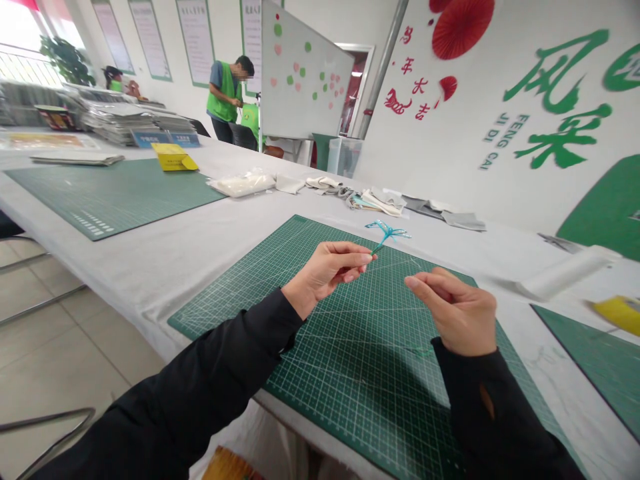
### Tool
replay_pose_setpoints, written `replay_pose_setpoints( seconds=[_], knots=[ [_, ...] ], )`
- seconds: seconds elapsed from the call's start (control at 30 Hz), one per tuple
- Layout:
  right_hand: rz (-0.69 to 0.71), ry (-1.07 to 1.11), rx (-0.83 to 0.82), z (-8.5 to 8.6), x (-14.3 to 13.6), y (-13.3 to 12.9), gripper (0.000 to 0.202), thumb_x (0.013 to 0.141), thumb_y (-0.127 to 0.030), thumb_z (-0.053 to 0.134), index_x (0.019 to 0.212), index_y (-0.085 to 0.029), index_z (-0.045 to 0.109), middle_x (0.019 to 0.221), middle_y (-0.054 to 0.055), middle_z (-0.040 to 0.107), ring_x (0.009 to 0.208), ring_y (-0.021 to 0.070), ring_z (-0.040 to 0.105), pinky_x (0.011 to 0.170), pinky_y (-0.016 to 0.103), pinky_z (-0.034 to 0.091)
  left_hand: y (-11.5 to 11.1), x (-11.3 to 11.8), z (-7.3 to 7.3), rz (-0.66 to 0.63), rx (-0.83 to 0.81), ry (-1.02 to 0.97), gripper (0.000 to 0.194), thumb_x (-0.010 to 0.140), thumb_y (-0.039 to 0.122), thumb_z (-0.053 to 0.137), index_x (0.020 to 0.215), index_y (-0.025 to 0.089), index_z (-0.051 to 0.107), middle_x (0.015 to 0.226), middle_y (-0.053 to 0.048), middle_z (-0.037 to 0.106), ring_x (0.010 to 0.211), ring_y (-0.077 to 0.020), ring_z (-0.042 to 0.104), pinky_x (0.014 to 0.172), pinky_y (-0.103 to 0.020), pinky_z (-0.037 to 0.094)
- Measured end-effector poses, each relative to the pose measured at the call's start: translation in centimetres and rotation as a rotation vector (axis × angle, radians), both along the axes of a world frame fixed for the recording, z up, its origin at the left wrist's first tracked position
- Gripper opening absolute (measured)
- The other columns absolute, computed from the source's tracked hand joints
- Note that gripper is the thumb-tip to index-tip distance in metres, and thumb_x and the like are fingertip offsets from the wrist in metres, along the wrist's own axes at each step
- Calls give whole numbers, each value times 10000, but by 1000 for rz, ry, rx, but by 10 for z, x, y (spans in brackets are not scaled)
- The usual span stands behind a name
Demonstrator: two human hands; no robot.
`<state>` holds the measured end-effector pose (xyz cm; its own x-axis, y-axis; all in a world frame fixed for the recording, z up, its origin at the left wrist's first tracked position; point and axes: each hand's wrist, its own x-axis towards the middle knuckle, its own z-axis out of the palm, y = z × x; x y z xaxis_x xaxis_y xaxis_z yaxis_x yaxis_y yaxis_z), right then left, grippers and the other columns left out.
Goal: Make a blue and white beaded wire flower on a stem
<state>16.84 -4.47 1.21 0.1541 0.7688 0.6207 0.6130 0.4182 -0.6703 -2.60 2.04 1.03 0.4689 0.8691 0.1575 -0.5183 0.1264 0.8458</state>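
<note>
My left hand (330,272) pinches the thin green stem of a small blue wire-like flower (387,231) between thumb and fingertips. The flower tilts up and to the right, its shiny narrow petals spread apart. My right hand (459,310) is closed to the right of the flower, thumb pressed against the curled fingers. Whatever it may hold is too small or hidden to make out. Both hands are above a green cutting mat (320,353) with a white grid.
Fabric scraps (377,202) and a plastic-wrapped pack (245,183) lie beyond the mat. Another cutting mat (125,193) with a yellow card box (174,159) is at left; a third mat (595,360) is at right. A person in a green vest (227,93) stands behind the table.
</note>
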Motion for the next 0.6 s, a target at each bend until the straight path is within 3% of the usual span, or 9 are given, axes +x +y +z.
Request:
replay_pose_setpoints(
  seconds=[0.23,0.37,0.6],
  knots=[
    [-26,91,-87,-10,1,7,195,728,-395,730,700,-203,724,561,-53,367,514,82,305,494,280,237,-4,1,1,-82,7,-35,72,661,140,735,717,114,697,568,2,619,401,-18,421,402,-167,251],
    [-17,195,-162,-14,0,9,220,696,-409,755,695,-192,726,583,-33,479,537,93,362,517,284,282,-7,3,-1,-121,39,-26,91,646,148,751,701,123,684,550,21,614,387,-10,414,420,-178,283],
    [-82,253,-181,-12,3,10,263,659,-441,774,723,-187,742,595,-9,549,561,114,420,527,287,307,-5,5,-2,-33,5,-7,91,655,152,746,707,102,691,569,-3,617,397,-15,420,403,-170,259]
  ],
)
